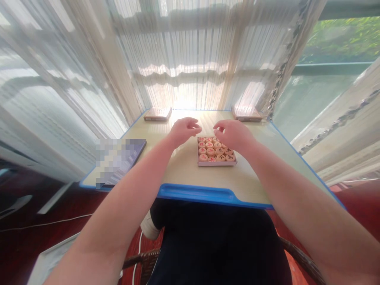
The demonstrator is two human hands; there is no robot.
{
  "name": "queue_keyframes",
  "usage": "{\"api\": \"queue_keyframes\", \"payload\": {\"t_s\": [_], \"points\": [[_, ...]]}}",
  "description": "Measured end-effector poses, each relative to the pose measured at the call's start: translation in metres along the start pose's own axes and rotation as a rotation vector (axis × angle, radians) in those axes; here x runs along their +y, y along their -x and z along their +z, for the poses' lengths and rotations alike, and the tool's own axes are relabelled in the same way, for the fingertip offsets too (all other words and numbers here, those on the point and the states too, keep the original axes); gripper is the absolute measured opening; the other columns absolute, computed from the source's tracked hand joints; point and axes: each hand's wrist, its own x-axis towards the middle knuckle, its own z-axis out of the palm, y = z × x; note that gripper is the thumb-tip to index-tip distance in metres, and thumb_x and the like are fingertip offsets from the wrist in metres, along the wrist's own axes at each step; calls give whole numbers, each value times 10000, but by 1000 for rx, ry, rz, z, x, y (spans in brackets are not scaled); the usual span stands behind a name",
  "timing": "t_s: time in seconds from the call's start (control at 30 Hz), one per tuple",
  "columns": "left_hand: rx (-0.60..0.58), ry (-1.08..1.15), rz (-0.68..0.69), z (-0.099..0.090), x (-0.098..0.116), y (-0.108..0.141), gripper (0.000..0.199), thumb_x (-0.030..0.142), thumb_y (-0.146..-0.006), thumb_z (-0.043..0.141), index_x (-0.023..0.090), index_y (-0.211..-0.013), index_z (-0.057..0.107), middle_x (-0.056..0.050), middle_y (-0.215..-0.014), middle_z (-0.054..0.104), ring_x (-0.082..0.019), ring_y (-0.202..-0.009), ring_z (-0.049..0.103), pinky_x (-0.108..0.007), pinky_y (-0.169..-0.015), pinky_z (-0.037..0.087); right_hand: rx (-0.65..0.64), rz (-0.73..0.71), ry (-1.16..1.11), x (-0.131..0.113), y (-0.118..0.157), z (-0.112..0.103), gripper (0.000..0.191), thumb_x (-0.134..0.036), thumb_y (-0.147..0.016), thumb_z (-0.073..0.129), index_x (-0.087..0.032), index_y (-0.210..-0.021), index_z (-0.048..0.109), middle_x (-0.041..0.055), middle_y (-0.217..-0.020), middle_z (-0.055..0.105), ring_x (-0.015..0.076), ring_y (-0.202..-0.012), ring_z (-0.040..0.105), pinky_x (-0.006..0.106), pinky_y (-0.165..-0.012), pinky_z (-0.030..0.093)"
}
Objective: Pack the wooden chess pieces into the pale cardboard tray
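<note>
A shallow open box (217, 163) of round wooden Chinese chess pieces (210, 151) rests on the table in front of me. The pieces lie in rows, those on the left marked in red characters and those on the right in black. Just beyond the box's far left corner hovers my left hand (185, 130), fingers loosely bent and apart, holding nothing. My right hand (233, 133) is over the far right part of the box and hides some pieces there. Its fingers are curved with a small gap between them, and nothing shows in them.
The pale table (184, 170) has a blue rim with a moulded blue tray (196, 192) at its near edge. Two flat boxes, a left one (158, 114) and a right one (247, 113), lie at the far corners. A dark flat item (138, 152), partly blurred out, lies at left.
</note>
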Motion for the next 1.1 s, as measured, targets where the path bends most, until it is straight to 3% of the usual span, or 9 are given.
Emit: {"api": "queue_keyframes", "payload": {"t_s": [0.13, 0.3, 0.47, 0.87, 1.0, 1.1], "points": [[-99, 301, -2, 3, 8, 3, 502, 208, -621, 781, 134, -1092, 624, -83, -953, 682, -157, -841, 635, -348, -808, 501, 32, -109, -118, 0, 1, 5, 356, -294, -798, 546, -227, -1141, 614, 35, -940, 672, 157, -712, 571, 277, -619, 408], [-214, 457, 3, 4, 8, 4, 440, 185, -595, 812, 130, -1009, 674, -63, -861, 688, -167, -826, 644, -383, -838, 473, 13, -186, -158, -7, 1, 10, 246, -273, -822, 530, -200, -1003, 680, 37, -832, 678, 155, -691, 573, 288, -660, 427], [-215, 525, -37, 4, 7, 3, 451, 175, -595, 817, 124, -1016, 663, -81, -886, 699, -179, -822, 658, -392, -834, 473, 36, -201, -181, -8, 2, 8, 240, -271, -789, 574, -200, -993, 679, 25, -827, 682, 151, -684, 580, 279, -648, 429], [-254, 626, -99, -1, 19, 7, 410, 154, -634, 787, 132, -1021, 652, -86, -918, 693, -160, -815, 652, -335, -780, 485, 54, -214, -145, -14, 6, 4, 206, -325, -778, 594, -218, -934, 676, 0, -793, 695, 147, -677, 590, 257, -612, 392], [-256, 454, -124, -1, 18, 7, 248, 210, -686, 751, 108, -903, 688, -50, -737, 652, -87, -622, 573, -255, -604, 438, 83, -188, -85, -15, 7, -1, 191, -342, -803, 552, -208, -801, 689, 7, -735, 686, 144, -653, 575, 259, -600, 371], [-290, 366, -134, 0, 17, 9, 153, 186, -686, 738, 98, -800, 685, -22, -644, 601, -65, -551, 517, -244, -564, 417, 17, -166, -49, -14, 6, -1, 188, -349, -791, 556, -221, -782, 695, 1, -726, 687, 141, -638, 564, 259, -576, 352]]}}
